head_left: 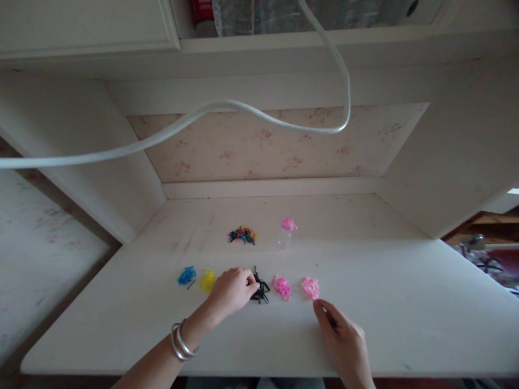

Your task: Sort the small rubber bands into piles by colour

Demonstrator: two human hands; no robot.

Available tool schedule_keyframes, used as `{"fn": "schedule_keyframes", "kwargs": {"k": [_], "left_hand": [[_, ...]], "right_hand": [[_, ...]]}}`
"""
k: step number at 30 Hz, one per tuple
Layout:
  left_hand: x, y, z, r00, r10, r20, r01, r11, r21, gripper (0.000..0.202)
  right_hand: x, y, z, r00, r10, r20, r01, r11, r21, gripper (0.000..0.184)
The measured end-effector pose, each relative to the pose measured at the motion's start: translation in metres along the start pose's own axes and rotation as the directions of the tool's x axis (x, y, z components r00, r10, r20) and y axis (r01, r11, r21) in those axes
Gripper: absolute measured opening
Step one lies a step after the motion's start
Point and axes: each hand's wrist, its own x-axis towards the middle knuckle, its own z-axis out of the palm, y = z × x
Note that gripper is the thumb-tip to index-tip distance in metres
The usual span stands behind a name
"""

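Small rubber bands lie sorted by colour in a row on the white desktop. My left hand, with two silver bangles at the wrist, reaches in at the pile of black bands; its fingers are pinched together and hide what they may hold. Left of it lie a yellow pile and a blue pile. To the right are a bright pink pile and a light pink pile. My right hand is just below the light pink pile, thumb and forefinger pinched, contents too small to name.
Farther back sit a mixed-colour heap of bands and a small clear bottle with a pink top. A white cable hangs across the view above the desk. White side panels and a shelf enclose the desktop.
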Motion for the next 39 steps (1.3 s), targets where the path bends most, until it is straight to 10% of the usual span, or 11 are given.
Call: {"fn": "schedule_keyframes", "kwargs": {"k": [11,16,19,23,30,39], "left_hand": [[-0.07,-0.067,-0.002,0.915,-0.219,-0.339,0.095,0.933,-0.348,0.034],[-0.097,-0.108,0.018,0.826,-0.427,-0.368,0.202,0.834,-0.514,0.039],[-0.097,-0.111,0.021,0.809,-0.448,-0.38,0.182,0.806,-0.563,0.04],[-0.093,-0.108,0.021,0.843,-0.392,-0.368,0.128,0.811,-0.57,0.037],[-0.097,-0.111,0.024,0.862,-0.33,-0.384,0.076,0.834,-0.546,0.035],[-0.095,-0.108,0.017,0.857,-0.348,-0.38,0.073,0.813,-0.577,0.035]], "right_hand": [[-0.001,-0.001,0.002,0.999,0.021,0.045,-0.021,1.0,0.008,0.048],[0.008,-0.052,0.006,0.975,-0.133,0.18,0.141,0.989,-0.035,0.045],[0.03,-0.102,0.02,0.901,-0.333,0.279,0.375,0.921,-0.11,0.039],[0.075,-0.143,0.061,0.898,-0.238,0.37,0.382,0.84,-0.386,0.028],[0.123,-0.142,0.118,0.917,-0.165,0.363,0.346,0.784,-0.515,0.03],[0.124,-0.136,0.118,0.869,-0.287,0.402,0.451,0.793,-0.409,0.034]]}}
